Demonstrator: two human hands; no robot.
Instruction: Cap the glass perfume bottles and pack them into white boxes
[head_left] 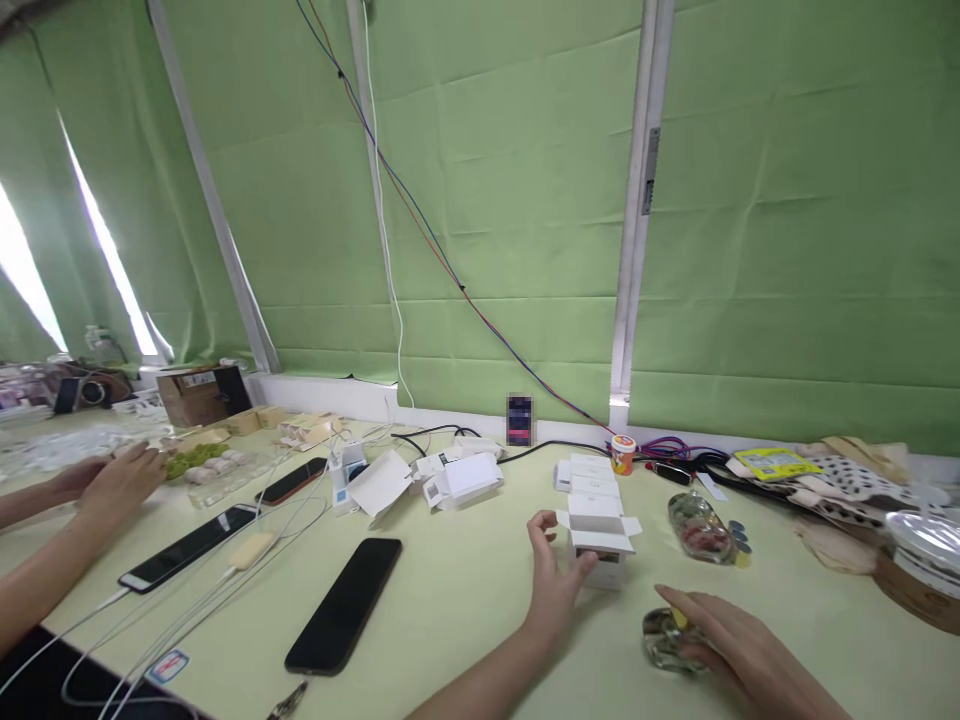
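My left hand (553,582) is closed around a small white carton (600,560), with the thumb across its front and the fingers at its left side. The carton's top flaps stand open, and a dark patch shows at the front. To the right of it, my right hand (724,632) is closed on a small clear, shiny, rounded object (664,640). A yellow bit (679,618) shows at its top under the fingers; its exact kind is unclear. Behind that hand lies a larger clear shiny piece (701,527) with red and green inside, beside several small dark discs (739,535).
Flattened white cartons (469,480) lie left of centre, and a row of white boxes (592,480) stands behind my carton. Phones (345,605) and cables (285,545) lie at left. Another person's hands (124,485) work at far left. A round tub (922,570) stands at right.
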